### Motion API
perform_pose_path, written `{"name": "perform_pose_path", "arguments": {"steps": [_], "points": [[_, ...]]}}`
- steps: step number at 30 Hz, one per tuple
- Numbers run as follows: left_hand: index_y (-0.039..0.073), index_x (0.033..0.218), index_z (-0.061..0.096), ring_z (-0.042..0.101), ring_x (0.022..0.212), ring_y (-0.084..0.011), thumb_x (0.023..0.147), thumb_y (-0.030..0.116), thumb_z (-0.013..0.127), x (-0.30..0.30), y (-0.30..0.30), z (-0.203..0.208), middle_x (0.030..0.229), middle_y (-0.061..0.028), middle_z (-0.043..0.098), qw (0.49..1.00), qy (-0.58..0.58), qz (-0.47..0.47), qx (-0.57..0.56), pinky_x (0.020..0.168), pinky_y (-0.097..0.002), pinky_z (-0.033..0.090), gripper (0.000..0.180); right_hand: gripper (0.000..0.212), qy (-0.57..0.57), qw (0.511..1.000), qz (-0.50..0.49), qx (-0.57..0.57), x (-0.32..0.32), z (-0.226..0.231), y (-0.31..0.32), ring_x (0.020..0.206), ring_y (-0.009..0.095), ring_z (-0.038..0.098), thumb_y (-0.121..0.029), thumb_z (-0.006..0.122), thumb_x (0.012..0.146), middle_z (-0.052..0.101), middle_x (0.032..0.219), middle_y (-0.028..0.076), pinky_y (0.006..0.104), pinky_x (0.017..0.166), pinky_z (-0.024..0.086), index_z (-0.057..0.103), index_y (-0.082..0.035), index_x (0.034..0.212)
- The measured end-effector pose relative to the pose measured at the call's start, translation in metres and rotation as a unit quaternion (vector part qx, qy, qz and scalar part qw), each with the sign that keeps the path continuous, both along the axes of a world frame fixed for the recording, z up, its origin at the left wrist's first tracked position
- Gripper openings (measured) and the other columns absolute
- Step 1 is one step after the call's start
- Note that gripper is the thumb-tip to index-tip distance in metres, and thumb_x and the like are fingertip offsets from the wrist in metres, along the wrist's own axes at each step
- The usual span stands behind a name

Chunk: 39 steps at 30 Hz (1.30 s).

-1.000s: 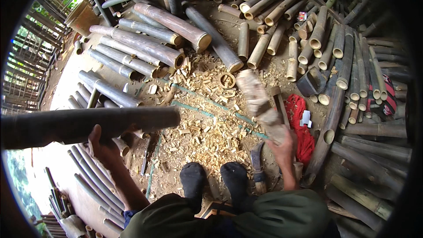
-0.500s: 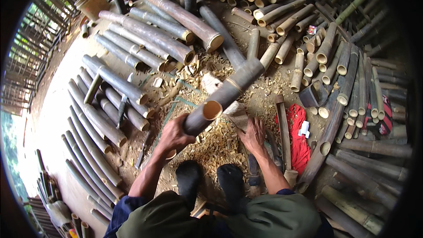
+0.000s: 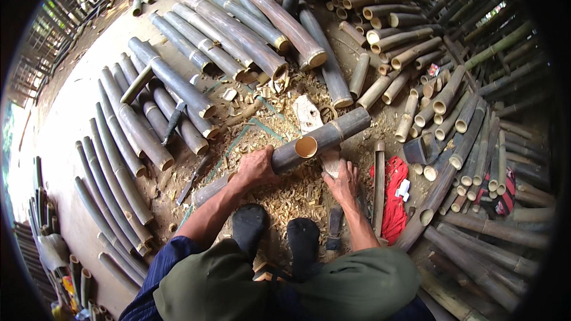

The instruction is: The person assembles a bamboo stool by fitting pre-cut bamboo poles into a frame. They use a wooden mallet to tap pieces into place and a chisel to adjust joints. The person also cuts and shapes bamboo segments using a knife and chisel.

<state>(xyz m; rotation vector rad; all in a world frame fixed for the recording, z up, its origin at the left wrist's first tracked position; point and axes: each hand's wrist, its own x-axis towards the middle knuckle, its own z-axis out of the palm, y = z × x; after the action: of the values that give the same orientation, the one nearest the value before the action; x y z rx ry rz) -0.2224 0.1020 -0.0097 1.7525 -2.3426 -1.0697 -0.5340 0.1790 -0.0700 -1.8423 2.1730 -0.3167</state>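
My left hand (image 3: pixel 257 166) is closed around a dark bamboo tube (image 3: pixel 339 128), which lies slantwise in front of me, its right end farther off. A round hole (image 3: pixel 306 147) is cut in the tube's upper side just right of that hand. A second opening shows partly by my left wrist. My right hand (image 3: pixel 342 181) grips a pale, wood-like block (image 3: pixel 331 163) close under the tube's near side; the tube hides its far end. Beyond the tube lies a pale piece of wood (image 3: pixel 307 113).
Wood chips (image 3: pixel 285 199) cover the ground around my feet. A hatchet-like tool (image 3: pixel 173 122) rests on bamboo at left, with a chisel-like blade (image 3: pixel 193 181) nearer. To the right are a split bamboo strip (image 3: pixel 379 193), a red cloth (image 3: pixel 395 202) and stacked bamboo (image 3: pixel 470 113).
The tube has come down lower and flatter, its hole now turned upward. My left hand has shifted right with it, and the right hand stays at the pale block.
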Motion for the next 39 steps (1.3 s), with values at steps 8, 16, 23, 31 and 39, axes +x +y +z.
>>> {"name": "perform_pose_path", "arguments": {"steps": [8,16,23,31,39], "points": [[0.003,0.111,0.061,0.073,0.094,-0.0377,0.063,0.045,0.095,0.002,-0.004,-0.002,0.1,-0.0193,0.073,1.0,0.014,-0.007,-0.012,0.081,-0.0506,0.058,0.072,0.085,-0.076,0.996,0.037,0.023,-0.007,0.004,-0.004,0.13,0.047,0.052,-0.044,0.085,0.082,0.056,0.138,0.026,0.0585,0.109,0.042,0.053,0.002,0.146],[-0.002,0.12,0.059,0.073,0.104,-0.0373,0.06,0.056,0.098,-0.039,-0.022,-0.018,0.111,-0.0193,0.073,0.998,0.004,-0.048,-0.027,0.087,-0.0495,0.059,0.092,0.079,0.073,0.995,-0.018,0.065,0.013,0.026,0.01,0.131,0.042,0.051,-0.052,0.079,0.087,0.055,0.137,0.02,0.0621,0.109,0.036,0.054,-0.003,0.143],[-0.001,0.146,0.047,0.051,0.14,-0.0418,0.063,0.06,0.095,-0.022,-0.012,-0.003,0.146,-0.025,0.055,0.997,-0.038,-0.033,-0.062,0.107,-0.0581,0.049,0.114,0.079,0.002,0.995,0.086,0.059,0.006,0.045,0.0,0.133,0.045,0.048,-0.056,0.08,0.084,0.054,0.141,0.022,0.0575,0.111,0.038,0.058,-0.007,0.142],[0.006,0.119,0.058,0.052,0.098,-0.0253,0.083,0.031,0.084,0.165,0.033,0.05,0.11,-0.013,0.056,0.755,0.093,0.487,-0.43,0.081,-0.041,0.044,0.051,0.049,-0.157,0.959,-0.183,-0.149,-0.04,0.045,0.192,0.118,0.038,0.064,-0.025,0.073,0.097,0.069,0.128,0.02,0.0497,0.107,0.047,0.062,-0.002,0.139],[-0.013,0.125,0.059,0.072,0.107,-0.033,0.056,0.048,0.101,0.333,0.017,-0.048,0.123,-0.0273,0.071,0.659,0.155,0.734,-0.051,0.089,-0.0449,0.06,0.101,0.04,-0.238,0.925,-0.294,0.016,-0.019,0.053,0.213,0.113,0.035,0.066,-0.024,0.071,0.098,0.072,0.119,0.018,0.046,0.104,0.048,0.065,-0.004,0.132]]}}
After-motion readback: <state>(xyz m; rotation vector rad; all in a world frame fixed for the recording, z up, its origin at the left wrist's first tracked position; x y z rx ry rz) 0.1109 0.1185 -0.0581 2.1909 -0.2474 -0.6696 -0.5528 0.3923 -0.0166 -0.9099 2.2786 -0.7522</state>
